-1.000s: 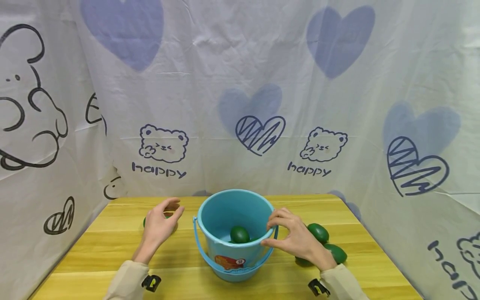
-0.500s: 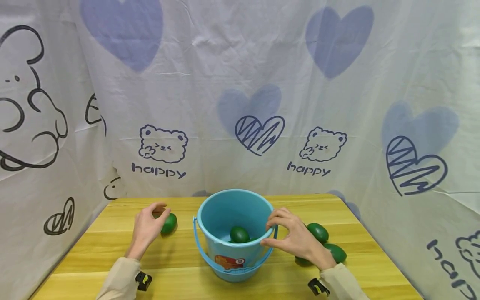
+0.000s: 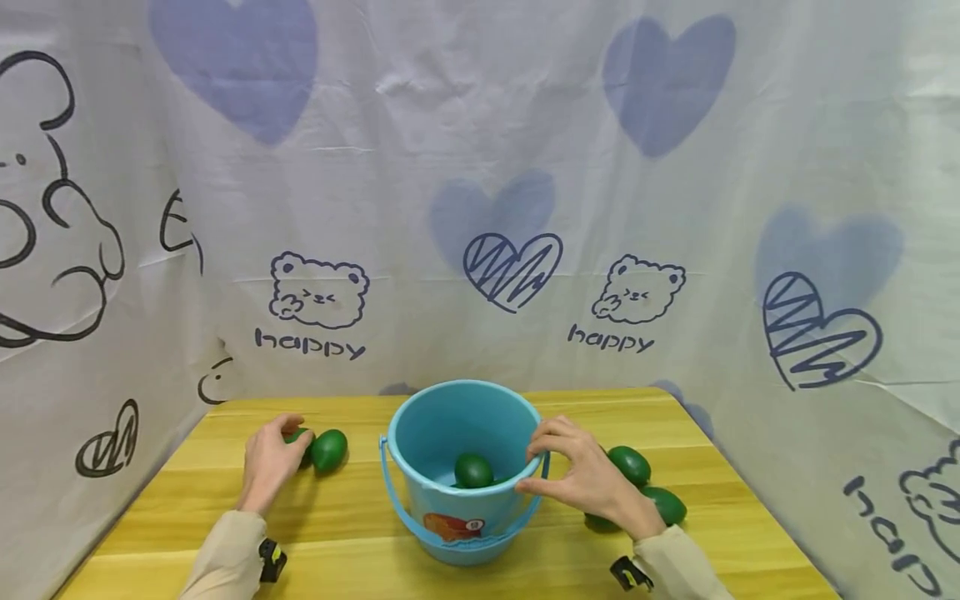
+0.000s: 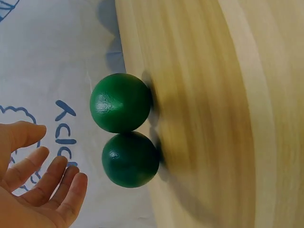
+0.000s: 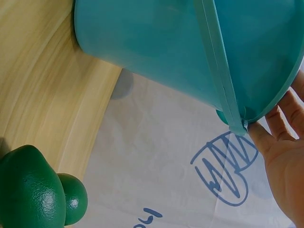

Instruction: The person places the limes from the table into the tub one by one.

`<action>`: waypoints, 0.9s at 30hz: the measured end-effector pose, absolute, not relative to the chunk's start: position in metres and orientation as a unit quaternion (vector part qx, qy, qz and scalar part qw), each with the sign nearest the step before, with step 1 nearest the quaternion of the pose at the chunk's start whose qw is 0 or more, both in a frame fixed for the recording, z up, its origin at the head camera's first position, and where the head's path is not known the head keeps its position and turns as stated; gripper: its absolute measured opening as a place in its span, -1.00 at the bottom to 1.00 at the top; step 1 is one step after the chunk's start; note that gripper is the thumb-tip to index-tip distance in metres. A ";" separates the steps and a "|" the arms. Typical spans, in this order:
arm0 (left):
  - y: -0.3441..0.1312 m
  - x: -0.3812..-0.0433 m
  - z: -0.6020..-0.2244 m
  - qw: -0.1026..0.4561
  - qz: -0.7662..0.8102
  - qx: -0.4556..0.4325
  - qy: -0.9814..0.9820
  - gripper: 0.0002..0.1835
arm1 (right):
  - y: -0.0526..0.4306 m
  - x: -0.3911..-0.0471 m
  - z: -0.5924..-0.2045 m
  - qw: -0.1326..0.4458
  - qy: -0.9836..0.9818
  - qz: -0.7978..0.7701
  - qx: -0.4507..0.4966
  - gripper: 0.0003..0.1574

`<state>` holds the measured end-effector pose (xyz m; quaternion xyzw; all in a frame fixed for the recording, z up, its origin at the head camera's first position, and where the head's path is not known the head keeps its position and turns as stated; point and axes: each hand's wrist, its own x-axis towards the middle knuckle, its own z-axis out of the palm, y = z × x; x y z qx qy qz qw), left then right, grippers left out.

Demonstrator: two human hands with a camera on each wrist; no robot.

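Note:
My left hand (image 3: 270,458) is at the far left of the table, fingers loosely bent beside two smooth green fruits with pointed ends. One green fruit (image 3: 330,452) shows whole; the other (image 3: 302,446) is partly behind my fingers. In the left wrist view both fruits sit side by side and nothing lies in the hand (image 4: 42,190). With its thumb and fingers at the right rim, my right hand (image 3: 581,475) holds a light-blue bucket (image 3: 420,498). Inside the bucket lies a green fruit (image 3: 474,471), with a bit of more green beside it.
More green fruits lie right of the bucket: one behind my right hand (image 3: 630,465), one by the wrist (image 3: 666,505), one partly hidden (image 3: 600,523). The bucket's handle (image 3: 401,508) hangs at the front. A printed cloth (image 3: 420,208) surrounds the wooden table (image 3: 337,550).
My left hand has moved left and slightly down, from over the nearer fruit to the farther-left one, leaving the first in full sight. My right hand keeps its place on the bucket rim.

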<state>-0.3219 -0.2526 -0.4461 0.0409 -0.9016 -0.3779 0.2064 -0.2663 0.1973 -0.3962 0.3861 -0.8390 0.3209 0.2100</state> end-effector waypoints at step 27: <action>-0.278 -0.339 -0.466 0.076 -0.390 0.089 -0.913 -0.29 | 0.196 -0.265 -0.397 0.208 -0.840 0.320 0.385 -0.68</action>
